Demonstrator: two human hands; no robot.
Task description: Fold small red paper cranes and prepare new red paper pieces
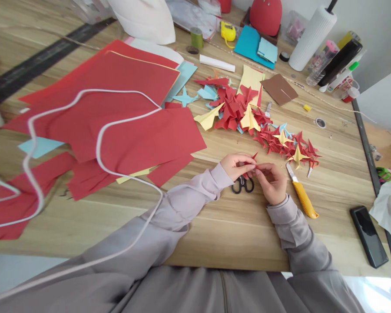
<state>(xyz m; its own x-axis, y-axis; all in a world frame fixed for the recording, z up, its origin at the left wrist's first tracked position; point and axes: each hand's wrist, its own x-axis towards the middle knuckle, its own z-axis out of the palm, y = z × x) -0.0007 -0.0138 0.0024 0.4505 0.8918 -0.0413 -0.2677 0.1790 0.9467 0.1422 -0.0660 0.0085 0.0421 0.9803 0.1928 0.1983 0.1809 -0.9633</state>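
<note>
Near the table's front edge, my left hand (237, 167) and my right hand (271, 181) meet, both pinching a small folded piece of red paper (254, 155). Only its pointed tip shows above my fingers; the rest is hidden. Just below my fingertips lie black-handled scissors (243, 185), partly covered by my hands. A yellow utility knife (303, 194) rests to the right of my right hand, its blade out. Beyond my hands spreads a heap of folded paper figures (233, 106), mostly red, with a few yellow and light blue ones.
Large red paper sheets (140, 134) cover the left side, with a white cable (99, 143) looping over them and across my left sleeve. A black phone (369, 237) lies at the right edge. Toward the back are a yellow tape measure (228, 32), blue paper (247, 45) and a white cylinder (313, 37).
</note>
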